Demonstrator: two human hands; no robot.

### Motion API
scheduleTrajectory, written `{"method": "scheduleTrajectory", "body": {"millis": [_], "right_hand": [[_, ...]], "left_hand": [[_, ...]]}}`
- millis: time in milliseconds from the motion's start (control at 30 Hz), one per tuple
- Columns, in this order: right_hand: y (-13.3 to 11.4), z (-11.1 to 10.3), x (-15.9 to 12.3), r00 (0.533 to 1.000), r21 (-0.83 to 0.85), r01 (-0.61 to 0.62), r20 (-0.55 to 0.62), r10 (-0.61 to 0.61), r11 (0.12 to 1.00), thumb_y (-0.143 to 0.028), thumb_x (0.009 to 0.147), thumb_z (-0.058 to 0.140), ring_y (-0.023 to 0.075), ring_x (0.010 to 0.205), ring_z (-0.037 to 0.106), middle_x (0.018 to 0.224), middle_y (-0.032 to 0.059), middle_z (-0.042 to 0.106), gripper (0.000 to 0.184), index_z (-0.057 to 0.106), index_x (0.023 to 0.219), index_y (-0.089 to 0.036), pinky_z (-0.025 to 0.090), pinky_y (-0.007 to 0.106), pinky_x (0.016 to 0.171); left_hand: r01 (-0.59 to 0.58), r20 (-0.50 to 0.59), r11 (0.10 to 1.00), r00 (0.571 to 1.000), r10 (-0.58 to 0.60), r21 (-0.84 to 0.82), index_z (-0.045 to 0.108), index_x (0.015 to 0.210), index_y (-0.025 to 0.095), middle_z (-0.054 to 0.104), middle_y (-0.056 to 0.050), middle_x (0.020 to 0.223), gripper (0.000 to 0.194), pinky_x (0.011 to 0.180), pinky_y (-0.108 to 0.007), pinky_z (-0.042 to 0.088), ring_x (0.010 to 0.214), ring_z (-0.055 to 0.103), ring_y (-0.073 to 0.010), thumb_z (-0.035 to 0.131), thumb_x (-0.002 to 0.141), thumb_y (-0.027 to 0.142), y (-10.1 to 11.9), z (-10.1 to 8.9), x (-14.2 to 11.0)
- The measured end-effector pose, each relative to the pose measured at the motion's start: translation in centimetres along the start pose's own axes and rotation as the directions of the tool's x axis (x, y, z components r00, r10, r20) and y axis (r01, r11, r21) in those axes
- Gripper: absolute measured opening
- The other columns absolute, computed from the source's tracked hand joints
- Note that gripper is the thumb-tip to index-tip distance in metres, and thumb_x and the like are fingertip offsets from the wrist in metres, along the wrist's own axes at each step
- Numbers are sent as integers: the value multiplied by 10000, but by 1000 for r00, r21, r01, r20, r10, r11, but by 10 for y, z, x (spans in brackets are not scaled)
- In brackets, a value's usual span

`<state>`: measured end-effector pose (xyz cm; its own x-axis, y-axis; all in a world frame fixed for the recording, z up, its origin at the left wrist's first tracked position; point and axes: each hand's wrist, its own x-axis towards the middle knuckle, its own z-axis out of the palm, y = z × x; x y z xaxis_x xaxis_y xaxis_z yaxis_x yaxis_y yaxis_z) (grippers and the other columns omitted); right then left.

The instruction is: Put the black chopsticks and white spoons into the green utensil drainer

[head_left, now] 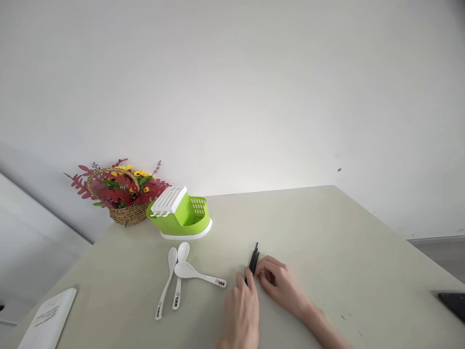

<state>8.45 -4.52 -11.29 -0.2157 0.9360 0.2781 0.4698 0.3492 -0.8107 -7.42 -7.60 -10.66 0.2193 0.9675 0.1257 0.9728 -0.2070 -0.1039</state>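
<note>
A small bundle of black sticks [255, 259] lies on the desk [308, 228], between the two hands. The left hand [241, 305] covers its lower end with the fingers; the right hand [279, 283] is bent, with fingertips just beside the bundle. Whether either grip is closed on it, I cannot tell. To the left lie three white spoons [187, 270]; behind them stands a green rack [170, 224], near a flower basket [128, 214].

Spoon handle labels [220, 282] too small to read.
</note>
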Motion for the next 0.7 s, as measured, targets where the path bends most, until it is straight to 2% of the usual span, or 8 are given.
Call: {"method": "scheduleTrajectory", "body": {"millis": [200,367,433,533,600,700], "right_hand": [[1,0,0,1000,3,2,5,-2,1000,-100,883,503,141,629,576,927,21,686,204,652,895,-239,473,281,629],[2,0,-1,1000,11,3,5,-3,1000,-126,913,508,147,641,585,931,25,683,181,651,902,-237,480,286,629],[2,0,-1,1000,10,4,5,-4,1000,-130,922,507,147,640,586,933,26,683,178,648,901,-237,479,284,623],[1,0,-1,1000,6,5,6,-5,1000,-132,935,498,146,632,581,944,30,687,182,643,903,-237,473,283,612],[1,0,-1,1000,5,8,3,-8,1000,-129,931,503,147,630,583,948,33,692,181,646,904,-237,474,286,610],[2,0,-1,1000,3,-1,5,1,1000,-137,931,508,151,637,594,951,38,696,175,646,899,-239,478,290,613]], "left_hand": [[-21,35,1000,999,21,7,633,1379,164,709,-153,1093,467,556,-279,514,630,708,-190,525,937,59,2,-21,-2],[-15,29,998,999,17,-62,655,1276,182,674,-122,1105,317,655,-305,543,866,719,-250,596,965,175,-2,-35,-3],[-25,-4,996,1000,25,-89,664,1213,187,662,-108,1080,251,736,-367,565,942,693,-283,599,972,219,-7,-38,-1],[-54,-128,994,991,42,-94,656,1187,196,655,-97,1066,223,842,-430,553,979,665,-287,532,1014,262,-19,-40,3],[-54,-205,993,978,33,-102,642,1209,199,657,-102,1112,257,835,-392,544,967,674,-258,457,1049,277,-31,-38,4],[-8,-209,989,978,-23,-150,634,1189,207,660,-98,1153,306,722,-319,529,859,703,-200,355,1080,268,-51,-33,4]]}}
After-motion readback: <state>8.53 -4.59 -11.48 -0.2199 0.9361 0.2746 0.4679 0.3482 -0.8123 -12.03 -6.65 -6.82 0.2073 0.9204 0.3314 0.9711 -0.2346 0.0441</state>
